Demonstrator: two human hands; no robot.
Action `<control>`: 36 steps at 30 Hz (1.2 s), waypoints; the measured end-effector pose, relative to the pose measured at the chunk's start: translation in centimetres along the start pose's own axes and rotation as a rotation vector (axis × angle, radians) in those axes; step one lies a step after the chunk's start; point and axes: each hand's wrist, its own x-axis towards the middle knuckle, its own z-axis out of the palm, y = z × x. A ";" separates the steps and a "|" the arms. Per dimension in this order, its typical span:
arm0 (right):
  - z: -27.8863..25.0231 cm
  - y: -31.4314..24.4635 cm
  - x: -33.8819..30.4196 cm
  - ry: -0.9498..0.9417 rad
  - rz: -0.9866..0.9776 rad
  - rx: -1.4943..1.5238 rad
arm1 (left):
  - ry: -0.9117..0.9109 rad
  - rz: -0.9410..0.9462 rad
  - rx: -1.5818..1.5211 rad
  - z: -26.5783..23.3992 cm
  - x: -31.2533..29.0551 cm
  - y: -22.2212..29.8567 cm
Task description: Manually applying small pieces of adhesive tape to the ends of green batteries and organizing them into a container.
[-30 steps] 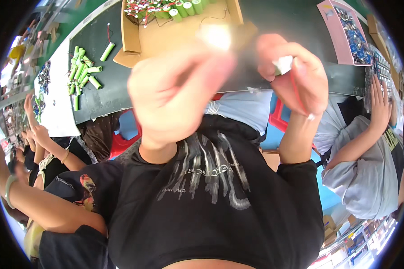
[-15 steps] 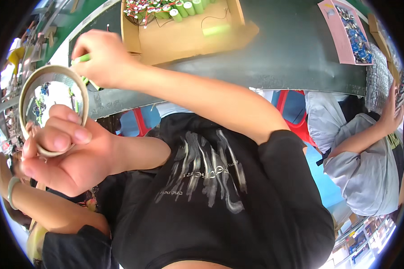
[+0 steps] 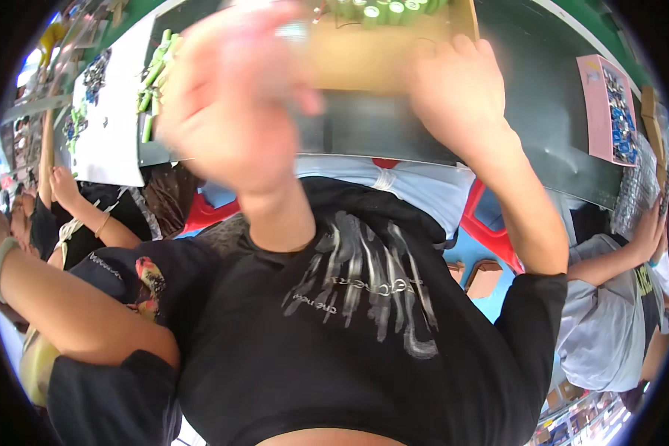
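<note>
My left hand (image 3: 234, 111) is raised over the near side of the table and badly smeared by motion. A pale patch shows by its fingertips, but I cannot make out what it is. Over the near right corner of a brown cardboard box (image 3: 360, 67) lies my right hand (image 3: 461, 93), its fingers curled in; whatever they hold is hidden. Several green cylindrical cells (image 3: 372, 13) stand at the box's far side. More green cells (image 3: 154, 70) lie at the table's left, just beyond my left hand.
On the dark table (image 3: 543, 111), a pink box (image 3: 596, 111) of small blue parts stands at the right, with bubble wrap (image 3: 632, 182) beside it. A white sheet (image 3: 119, 123) with small parts lies left. People sit on both sides; a red stool (image 3: 490, 230) is below.
My right hand has moved from the left, where it held a green cell, to the box's right corner. My left hand, earlier holding a tape roll, has risen toward the box. The view has shifted.
</note>
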 end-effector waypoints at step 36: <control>-0.7 4.9 -9.6 0.588 0.038 1.228 | -0.691 -0.583 0.000 7.1 -5.4 -3.9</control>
